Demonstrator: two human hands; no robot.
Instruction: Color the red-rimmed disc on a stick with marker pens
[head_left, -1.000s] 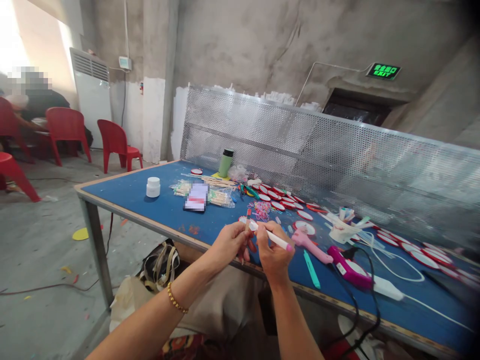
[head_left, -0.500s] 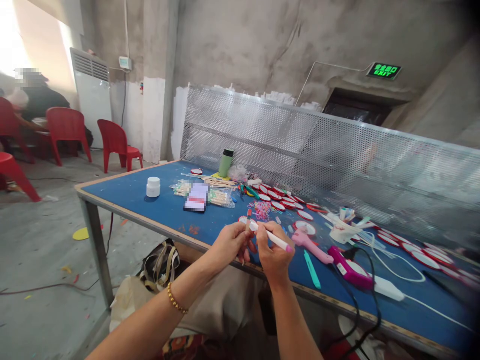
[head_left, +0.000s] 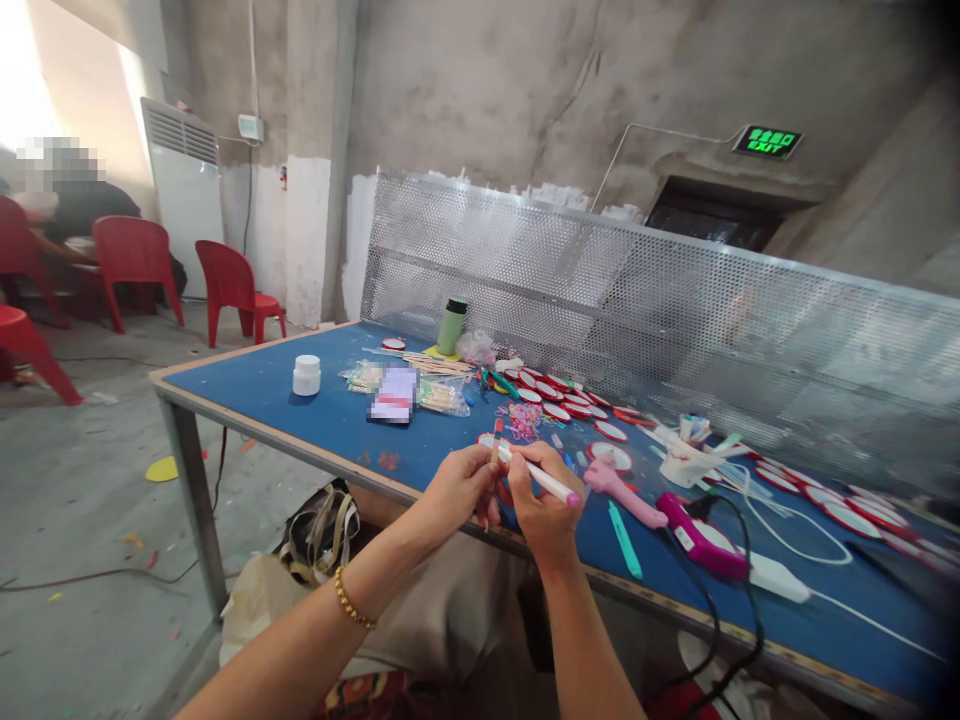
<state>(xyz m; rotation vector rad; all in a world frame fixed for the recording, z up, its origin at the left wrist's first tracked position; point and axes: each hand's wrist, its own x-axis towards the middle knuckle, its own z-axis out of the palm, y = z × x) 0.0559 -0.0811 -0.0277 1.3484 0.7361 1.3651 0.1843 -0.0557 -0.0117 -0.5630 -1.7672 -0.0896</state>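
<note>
My left hand (head_left: 459, 486) pinches a thin wooden stick (head_left: 497, 438) upright; its top end is red with a darker band below. In my right hand (head_left: 549, 515) is a white marker (head_left: 546, 480) with a pink end, held like a pen. The marker's front end points left at the stick, close to my left fingertips; whether it touches cannot be made out. Both hands are together above the table's front edge. Just behind them lies a round white disc with a red rim (head_left: 486, 440), partly covered, and a heap of small pink and coloured bits (head_left: 525, 420).
On the blue table (head_left: 255, 400) are a white jar (head_left: 306, 375), a phone (head_left: 394, 395), bagged wooden sticks (head_left: 444, 396), a green bottle (head_left: 451, 328), several red-rimmed discs (head_left: 576, 410), a pink tool (head_left: 626, 492), a teal cutter (head_left: 625, 540) and a magenta corded box (head_left: 701, 537). A perforated metal screen (head_left: 525, 250) stands behind.
My right hand and the marker have shifted slightly left, nearer the stick. My left hand and the stick stay almost still.
</note>
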